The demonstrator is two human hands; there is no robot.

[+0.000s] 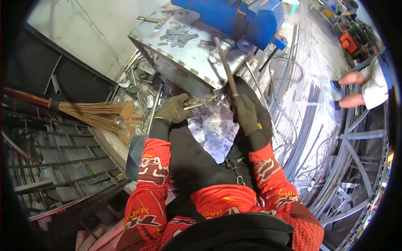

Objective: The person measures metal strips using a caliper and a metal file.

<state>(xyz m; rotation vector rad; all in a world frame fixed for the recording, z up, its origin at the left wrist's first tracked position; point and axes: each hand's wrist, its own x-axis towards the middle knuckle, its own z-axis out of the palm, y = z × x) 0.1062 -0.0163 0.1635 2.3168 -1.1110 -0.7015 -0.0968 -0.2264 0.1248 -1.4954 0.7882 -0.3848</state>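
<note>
The left grip (pixel 172 109) is clenching pliers (pixel 200 101), the right grip (pixel 247 113) is clasping a long bar (pixel 224 62) — slack pliers could be letting the metal piece (pixel 219 94) slip.

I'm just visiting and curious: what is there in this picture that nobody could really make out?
All in the head view:
Pliers-like tool: its near end is hidden by the left hand.
Brown rod: its lower end is hidden by the right hand.
Blue object: cut off by the top edge.
Other person: upper body cut off by the dark lens rim.
Clutter around the orange item: too small and blurred.
</note>
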